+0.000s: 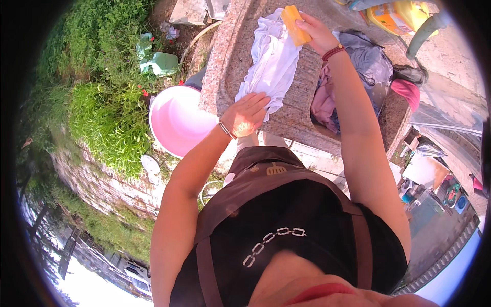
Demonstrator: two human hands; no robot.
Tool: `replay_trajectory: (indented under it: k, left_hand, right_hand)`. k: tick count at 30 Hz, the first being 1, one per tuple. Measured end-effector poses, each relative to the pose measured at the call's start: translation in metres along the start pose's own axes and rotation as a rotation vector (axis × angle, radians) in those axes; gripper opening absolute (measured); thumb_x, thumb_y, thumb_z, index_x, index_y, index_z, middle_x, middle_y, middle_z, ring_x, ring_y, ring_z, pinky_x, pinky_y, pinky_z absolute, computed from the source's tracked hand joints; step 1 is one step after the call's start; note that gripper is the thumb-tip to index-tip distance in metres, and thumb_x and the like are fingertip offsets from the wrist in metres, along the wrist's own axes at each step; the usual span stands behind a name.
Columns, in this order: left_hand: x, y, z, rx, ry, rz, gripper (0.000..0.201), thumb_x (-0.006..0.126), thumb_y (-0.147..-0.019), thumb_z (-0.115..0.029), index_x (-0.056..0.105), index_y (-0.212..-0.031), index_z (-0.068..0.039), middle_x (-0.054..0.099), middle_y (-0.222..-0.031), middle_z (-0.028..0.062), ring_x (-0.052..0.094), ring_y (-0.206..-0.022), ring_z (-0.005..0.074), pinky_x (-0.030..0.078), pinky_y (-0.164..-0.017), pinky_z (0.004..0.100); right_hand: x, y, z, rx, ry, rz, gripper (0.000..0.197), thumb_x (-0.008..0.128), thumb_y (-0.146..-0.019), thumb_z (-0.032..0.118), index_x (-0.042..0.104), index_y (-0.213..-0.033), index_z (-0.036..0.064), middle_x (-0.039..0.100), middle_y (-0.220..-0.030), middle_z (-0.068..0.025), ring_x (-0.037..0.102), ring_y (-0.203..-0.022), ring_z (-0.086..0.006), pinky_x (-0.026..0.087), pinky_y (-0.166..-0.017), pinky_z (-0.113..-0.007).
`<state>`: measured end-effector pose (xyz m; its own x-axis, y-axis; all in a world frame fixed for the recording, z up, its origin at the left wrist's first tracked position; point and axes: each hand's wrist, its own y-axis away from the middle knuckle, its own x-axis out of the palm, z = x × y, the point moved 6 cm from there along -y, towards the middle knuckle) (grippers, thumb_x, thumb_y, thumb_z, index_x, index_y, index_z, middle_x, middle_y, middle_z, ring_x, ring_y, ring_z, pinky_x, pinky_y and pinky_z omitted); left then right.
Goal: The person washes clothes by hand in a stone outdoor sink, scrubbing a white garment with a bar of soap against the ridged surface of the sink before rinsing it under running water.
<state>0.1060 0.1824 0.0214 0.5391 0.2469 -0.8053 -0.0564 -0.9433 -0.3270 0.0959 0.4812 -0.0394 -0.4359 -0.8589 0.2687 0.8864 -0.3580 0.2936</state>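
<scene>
A white cloth [273, 59], bunched lengthwise, lies on the ribbed slope of a speckled stone washboard sink [297, 105]. My left hand [247, 113] rests flat on the near end of the cloth, fingers stretched out together. In my right hand [317, 35] is a yellow bar of laundry soap [295, 25], gripped between thumb and fingers at the far end of the cloth. The soap is over the cloth's far right edge; whether it touches the fabric I cannot tell.
To the right, the sink's basin holds grey and pink clothes [365, 59]. A pink plastic tub [176, 122] stands left of the sink. At the far right is a yellow container [399, 19]. Green jugs [159, 64] lie among the plants on the left.
</scene>
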Motion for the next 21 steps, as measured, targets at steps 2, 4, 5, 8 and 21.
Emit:
replay_trajectory:
  k: [2,4,5,8,21]
  left_hand:
    - [0.0,0.003,-0.001,-0.004,0.014,0.007,0.026,0.068,-0.062,-0.01,0.061,-0.084,0.0,0.059,-0.123,0.0149,0.053,-0.12,0.0296,0.042,-0.101,0.042]
    - [0.004,0.001,0.002,-0.008,-0.008,0.017,0.027,0.068,-0.062,-0.011,0.061,-0.086,0.0,0.058,-0.124,0.0147,0.052,-0.122,0.0295,0.042,-0.102,0.042]
    - [0.005,-0.001,0.0,-0.002,-0.015,0.023,0.027,0.068,-0.062,-0.011,0.061,-0.086,0.0,0.058,-0.125,0.0147,0.051,-0.122,0.0295,0.041,-0.102,0.0421]
    - [0.004,0.005,0.002,-0.014,-0.02,0.037,0.03,0.066,-0.063,-0.011,0.061,-0.09,0.0,0.058,-0.125,0.0144,0.05,-0.123,0.0291,0.041,-0.103,0.0419]
    - [0.002,-0.008,-0.002,-0.006,-0.089,0.009,0.024,0.062,-0.07,-0.011,0.061,-0.091,0.001,0.063,-0.115,0.0142,0.058,-0.112,0.0298,0.045,-0.097,0.0417]
  right_hand:
    - [0.007,0.025,-0.006,0.082,-0.216,0.038,0.043,0.053,-0.096,0.027,0.049,-0.132,0.0041,0.058,-0.123,-0.0047,0.059,-0.107,-0.0175,0.048,-0.09,-0.034]
    - [-0.003,0.034,-0.019,0.135,-0.021,-0.056,0.046,0.054,-0.095,0.03,0.049,-0.132,0.0033,0.062,-0.119,-0.0079,0.062,-0.103,-0.0187,0.049,-0.088,-0.033]
    - [-0.015,0.036,-0.022,0.078,0.277,-0.153,0.047,0.054,-0.095,0.032,0.049,-0.132,0.0032,0.063,-0.117,-0.0091,0.063,-0.101,-0.0194,0.049,-0.087,-0.033]
    - [0.015,0.042,-0.009,0.024,0.762,-0.357,0.048,0.058,-0.09,0.033,0.052,-0.13,0.0083,0.061,-0.115,-0.0142,0.061,-0.1,-0.0275,0.048,-0.086,-0.037]
    - [0.132,0.105,-0.027,-0.615,1.469,0.119,0.036,0.055,-0.09,0.028,0.057,-0.124,0.0367,0.047,-0.13,-0.0151,0.049,-0.115,-0.0329,0.037,-0.101,-0.042]
